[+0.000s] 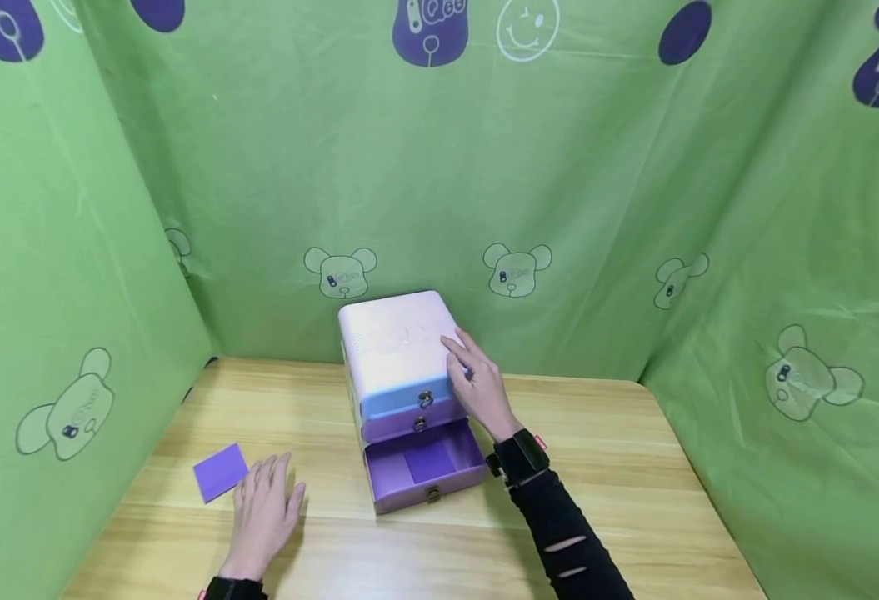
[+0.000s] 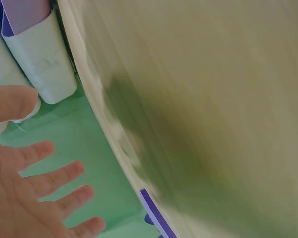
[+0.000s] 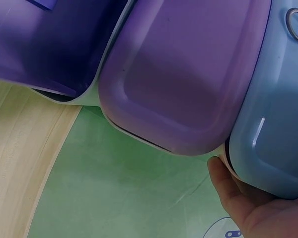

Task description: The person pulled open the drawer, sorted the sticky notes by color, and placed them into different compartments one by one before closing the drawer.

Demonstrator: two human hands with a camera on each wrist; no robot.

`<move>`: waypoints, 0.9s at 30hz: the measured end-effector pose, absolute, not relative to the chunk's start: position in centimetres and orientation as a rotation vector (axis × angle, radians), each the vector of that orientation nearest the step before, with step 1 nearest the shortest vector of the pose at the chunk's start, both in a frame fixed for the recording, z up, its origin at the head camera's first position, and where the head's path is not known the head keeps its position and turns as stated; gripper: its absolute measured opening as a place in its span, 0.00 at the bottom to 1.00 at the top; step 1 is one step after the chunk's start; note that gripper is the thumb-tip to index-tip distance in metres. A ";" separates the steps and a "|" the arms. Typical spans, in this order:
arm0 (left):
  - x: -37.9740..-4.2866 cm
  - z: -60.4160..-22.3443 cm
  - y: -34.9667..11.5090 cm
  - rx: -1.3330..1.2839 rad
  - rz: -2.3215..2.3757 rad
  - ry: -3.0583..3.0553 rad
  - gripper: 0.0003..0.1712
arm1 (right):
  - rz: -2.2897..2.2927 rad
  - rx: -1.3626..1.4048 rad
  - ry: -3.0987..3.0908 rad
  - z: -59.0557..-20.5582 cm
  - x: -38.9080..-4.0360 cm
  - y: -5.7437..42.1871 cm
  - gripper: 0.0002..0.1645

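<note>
A small cabinet (image 1: 402, 333) with a pale top has a blue top drawer (image 1: 392, 402), a purple middle drawer (image 1: 390, 426) and a purple bottom drawer (image 1: 402, 497). The bottom drawer is pulled out, and a darker purple card (image 1: 429, 464) lies inside it. My right hand (image 1: 480, 387) rests against the cabinet's upper right edge, fingers extended over the top; the right wrist view shows a digit at the side by the blue drawer (image 3: 268, 114). With fingers spread, my left hand (image 1: 262, 508) hovers over the table just right of another purple card (image 1: 220, 472), holding nothing.
Both hands work over a wooden table (image 1: 589, 500). Green printed cloth (image 1: 424, 167) hangs behind it and along both sides. The cabinet stands near the table's back edge, close to the cloth.
</note>
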State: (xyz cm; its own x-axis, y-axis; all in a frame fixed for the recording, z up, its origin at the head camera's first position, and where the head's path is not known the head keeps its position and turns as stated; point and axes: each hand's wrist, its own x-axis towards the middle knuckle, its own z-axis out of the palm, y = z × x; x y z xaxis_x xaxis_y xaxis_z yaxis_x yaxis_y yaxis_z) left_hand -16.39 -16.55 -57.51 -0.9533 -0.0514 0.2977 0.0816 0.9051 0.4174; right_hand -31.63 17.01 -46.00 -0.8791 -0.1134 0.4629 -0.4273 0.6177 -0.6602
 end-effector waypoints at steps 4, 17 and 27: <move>-16.2 -57.6 -17.4 -0.007 -0.616 -2.768 0.32 | 1.145 0.437 -2.465 -46.1 -31.7 17.0 0.24; -16.2 -56.8 -19.9 0.063 -0.586 -2.877 0.33 | 1.168 0.436 -2.462 -46.1 -31.6 17.0 0.23; -16.8 -56.5 -22.5 0.150 -0.625 -2.974 0.34 | 1.159 0.443 -2.461 -45.9 -31.5 17.0 0.24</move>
State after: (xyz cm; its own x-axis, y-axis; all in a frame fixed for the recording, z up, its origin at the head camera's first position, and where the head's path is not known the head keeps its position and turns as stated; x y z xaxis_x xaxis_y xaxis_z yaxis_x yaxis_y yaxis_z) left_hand -16.82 -22.46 -56.55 -0.9902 -0.1167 0.0763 -0.0761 0.9109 0.4055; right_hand -31.55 16.97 -45.86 -0.8770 -0.1183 0.4657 -0.4343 0.6098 -0.6630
